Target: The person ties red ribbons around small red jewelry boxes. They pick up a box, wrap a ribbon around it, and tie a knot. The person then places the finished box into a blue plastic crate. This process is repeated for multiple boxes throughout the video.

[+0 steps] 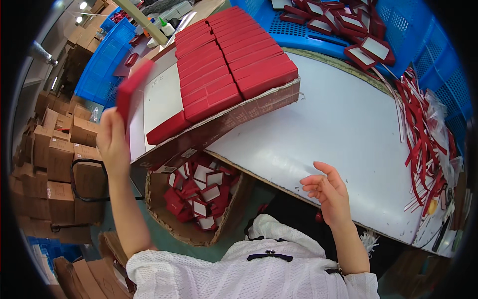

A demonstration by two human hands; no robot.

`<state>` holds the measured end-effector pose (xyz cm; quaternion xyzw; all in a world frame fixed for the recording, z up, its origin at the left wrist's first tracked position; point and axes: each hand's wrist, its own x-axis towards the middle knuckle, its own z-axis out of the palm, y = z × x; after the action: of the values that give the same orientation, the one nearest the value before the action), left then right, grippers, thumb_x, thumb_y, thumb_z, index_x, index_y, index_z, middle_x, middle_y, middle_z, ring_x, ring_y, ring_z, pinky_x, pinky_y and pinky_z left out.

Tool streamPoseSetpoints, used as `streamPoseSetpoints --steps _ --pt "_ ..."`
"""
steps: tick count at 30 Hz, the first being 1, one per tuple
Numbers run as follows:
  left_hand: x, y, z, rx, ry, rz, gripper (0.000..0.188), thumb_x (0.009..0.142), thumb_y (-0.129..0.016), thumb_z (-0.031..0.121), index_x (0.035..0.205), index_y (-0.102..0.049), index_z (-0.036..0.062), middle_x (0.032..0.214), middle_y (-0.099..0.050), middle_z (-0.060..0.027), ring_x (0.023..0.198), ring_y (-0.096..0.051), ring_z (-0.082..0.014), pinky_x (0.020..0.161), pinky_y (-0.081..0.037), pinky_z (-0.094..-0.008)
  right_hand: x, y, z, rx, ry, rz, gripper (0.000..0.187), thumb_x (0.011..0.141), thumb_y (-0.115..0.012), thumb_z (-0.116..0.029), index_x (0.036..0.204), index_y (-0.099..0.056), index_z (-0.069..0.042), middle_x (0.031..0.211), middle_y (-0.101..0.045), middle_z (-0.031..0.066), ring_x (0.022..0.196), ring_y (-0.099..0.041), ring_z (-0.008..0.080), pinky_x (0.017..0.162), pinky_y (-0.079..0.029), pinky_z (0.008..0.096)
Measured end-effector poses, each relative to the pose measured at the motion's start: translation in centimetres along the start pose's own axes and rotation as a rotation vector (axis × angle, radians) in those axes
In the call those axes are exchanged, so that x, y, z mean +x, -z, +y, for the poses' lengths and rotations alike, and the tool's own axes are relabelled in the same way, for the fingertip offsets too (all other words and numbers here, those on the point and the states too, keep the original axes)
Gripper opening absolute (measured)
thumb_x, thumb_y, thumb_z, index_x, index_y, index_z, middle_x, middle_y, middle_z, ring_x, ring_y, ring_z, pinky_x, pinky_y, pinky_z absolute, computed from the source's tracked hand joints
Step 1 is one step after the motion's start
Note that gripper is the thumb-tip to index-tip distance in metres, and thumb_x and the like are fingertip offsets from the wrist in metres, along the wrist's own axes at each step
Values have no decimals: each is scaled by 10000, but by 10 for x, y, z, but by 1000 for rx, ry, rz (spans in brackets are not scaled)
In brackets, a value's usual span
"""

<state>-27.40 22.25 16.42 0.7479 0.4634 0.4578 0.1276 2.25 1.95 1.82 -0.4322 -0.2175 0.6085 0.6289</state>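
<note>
My left hand (pixel 112 133) grips a red box (pixel 133 88), blurred by motion, at the left side of a shallow carton (pixel 259 107). Packed in that carton are rows of red boxes (pixel 214 65) standing close together. A white-faced box (pixel 165 102) lies flat beside them, and a pale bare strip runs along the carton's left part. My right hand (pixel 326 192) hovers over the near edge of the white table (pixel 323 129), fingers spread and slightly bent, with nothing in it.
Below the table edge a cardboard bin (pixel 229 219) holds several loose red-and-white boxes. Blue crates (pixel 323 37) with more boxes stand at the far side. Red and white strips (pixel 418 134) pile up at right. Brown cartons (pixel 62 159) are stacked at left.
</note>
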Motion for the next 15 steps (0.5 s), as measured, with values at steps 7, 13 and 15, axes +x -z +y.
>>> streamPoseSetpoints --steps 7,13,15 --pt "15 -25 -55 -305 390 -572 170 871 -417 142 754 -498 49 708 -425 49 667 -376 -36 599 -328 -182 0 12 2 10 -49 79 252 859 -440 -185 1065 -427 -40 858 -580 80 749 -523 94 679 -410 219" --pt "13 -23 -48 -441 445 -594 177 885 -410 163 787 -493 40 751 -509 22 682 -442 -28 620 -361 -173 -10 51 7 54 -58 242 174 857 -451 -173 970 -480 -45 816 -572 60 716 -516 85 644 -414 211" --pt "14 -22 -52 -530 493 -606 186 889 -404 182 798 -489 44 754 -526 14 687 -463 -31 629 -373 -175 -11 59 7 91 -56 253 157 853 -456 -159 958 -484 -45 810 -570 58 708 -516 83 632 -418 208"
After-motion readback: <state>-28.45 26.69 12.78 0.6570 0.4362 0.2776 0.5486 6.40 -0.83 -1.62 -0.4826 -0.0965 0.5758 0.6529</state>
